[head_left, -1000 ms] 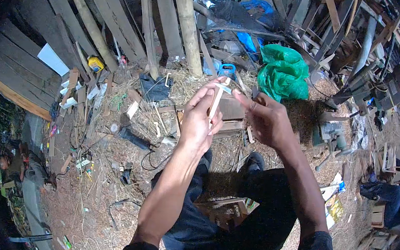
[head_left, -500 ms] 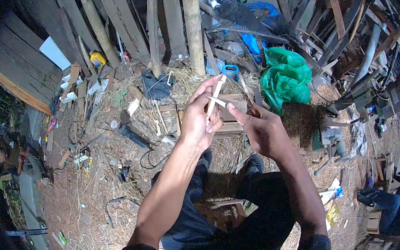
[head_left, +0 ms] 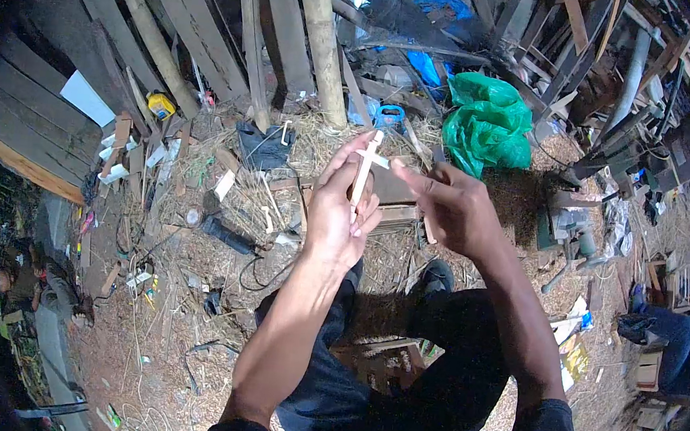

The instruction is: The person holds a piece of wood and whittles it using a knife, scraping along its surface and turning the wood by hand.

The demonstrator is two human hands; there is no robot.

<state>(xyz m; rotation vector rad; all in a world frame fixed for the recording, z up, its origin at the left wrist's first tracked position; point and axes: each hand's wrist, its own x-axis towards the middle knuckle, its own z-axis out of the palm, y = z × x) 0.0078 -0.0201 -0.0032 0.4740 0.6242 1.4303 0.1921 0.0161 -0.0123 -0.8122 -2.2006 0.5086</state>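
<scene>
A slim pale wooden stick (head_left: 363, 177) stands up in my left hand (head_left: 337, 211), whose fingers and thumb close round its lower part. Across its upper part lies a short light crosspiece (head_left: 374, 159), so the two form a cross. My right hand (head_left: 452, 205) is just to the right, its thumb tip by the crosspiece's right end. The fingers of that hand are curled, and a dark blade-like piece (head_left: 439, 154) rises above them, partly hidden by the hand.
A green plastic bag (head_left: 486, 125) lies ahead to the right, near a machine with a vise (head_left: 576, 229). Planks (head_left: 189, 22) lean at the upper left. A black cylindrical tool (head_left: 229, 235) rests on the littered ground. At the right edge another person's leg (head_left: 668, 350) shows.
The crosspiece now sits more squarely across the stick, and its pointed left end no longer sticks out as far. My right hand has shifted slightly. The whole view has moved a little.
</scene>
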